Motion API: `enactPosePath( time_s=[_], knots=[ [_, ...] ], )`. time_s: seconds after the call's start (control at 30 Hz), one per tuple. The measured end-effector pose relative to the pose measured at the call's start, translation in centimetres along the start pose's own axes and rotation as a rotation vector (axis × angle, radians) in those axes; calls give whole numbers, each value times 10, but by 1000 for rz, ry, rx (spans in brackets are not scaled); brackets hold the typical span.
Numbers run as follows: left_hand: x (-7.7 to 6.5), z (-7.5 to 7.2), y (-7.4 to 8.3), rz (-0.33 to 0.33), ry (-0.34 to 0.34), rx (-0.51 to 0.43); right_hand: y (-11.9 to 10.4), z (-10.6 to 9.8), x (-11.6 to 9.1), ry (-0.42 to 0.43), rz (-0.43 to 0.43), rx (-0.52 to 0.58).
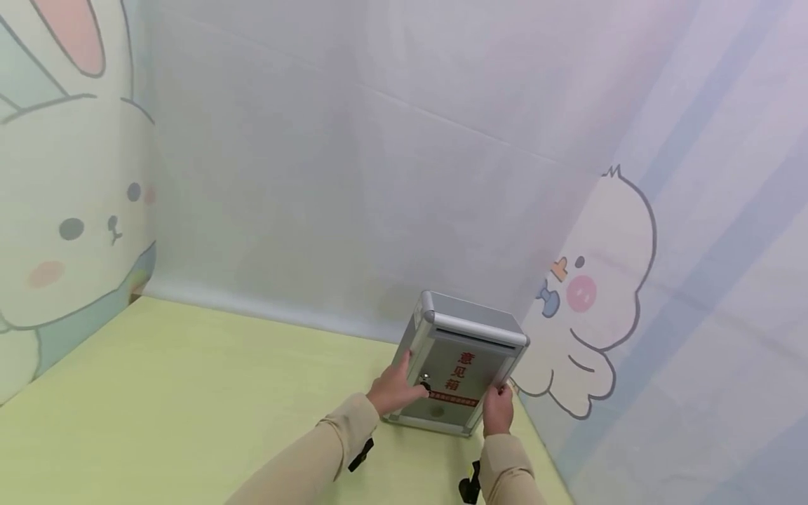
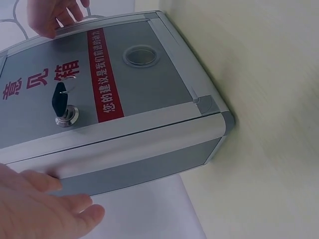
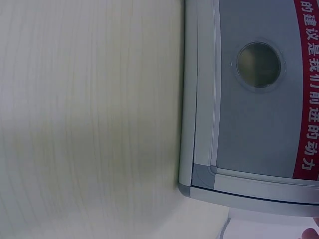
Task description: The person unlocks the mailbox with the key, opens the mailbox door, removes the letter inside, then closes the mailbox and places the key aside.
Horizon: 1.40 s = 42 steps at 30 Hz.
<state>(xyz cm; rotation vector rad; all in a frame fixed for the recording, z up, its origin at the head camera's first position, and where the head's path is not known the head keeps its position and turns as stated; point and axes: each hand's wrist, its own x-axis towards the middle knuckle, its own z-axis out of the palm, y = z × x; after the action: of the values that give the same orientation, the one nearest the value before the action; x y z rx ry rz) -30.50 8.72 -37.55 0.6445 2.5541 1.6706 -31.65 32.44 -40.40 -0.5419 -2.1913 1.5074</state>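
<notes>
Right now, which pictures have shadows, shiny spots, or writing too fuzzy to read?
Head view: pale haze over the backdrop, letters on the red stripe too small to read; left wrist view: stripe letters crisp, a bright glint on the lock; right wrist view: soft shadow on the table beside the box.

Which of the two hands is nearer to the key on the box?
The left hand: it is at the same side of the grey box as the key. The right hand is at the opposite side.
</notes>
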Motion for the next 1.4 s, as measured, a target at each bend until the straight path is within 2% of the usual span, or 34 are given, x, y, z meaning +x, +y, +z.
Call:
enactPosePath(
  time_s=[0.17,0.43,0.67,0.97,1.07,1.2,1.4],
  knots=[
    [-3,-15,-8,-14,65,29,-8,20,-6,-41,10,-14],
    [-11,-45,-26,-72,175,25,-21,56,-21,-121,-41,-48],
    [-28,-71,-39,-129,279,13,-26,85,-41,-190,-113,-108],
    [-54,-104,-50,-140,331,55,-43,108,-69,-201,-199,-144],
    [-65,-110,-50,-127,364,93,-46,111,-78,-196,-205,-138],
    [-80,-108,-51,-125,396,110,-44,108,-90,-183,-229,-151],
    [-95,-105,-46,-128,439,134,-47,104,-107,-183,-232,-50]
  ],
)
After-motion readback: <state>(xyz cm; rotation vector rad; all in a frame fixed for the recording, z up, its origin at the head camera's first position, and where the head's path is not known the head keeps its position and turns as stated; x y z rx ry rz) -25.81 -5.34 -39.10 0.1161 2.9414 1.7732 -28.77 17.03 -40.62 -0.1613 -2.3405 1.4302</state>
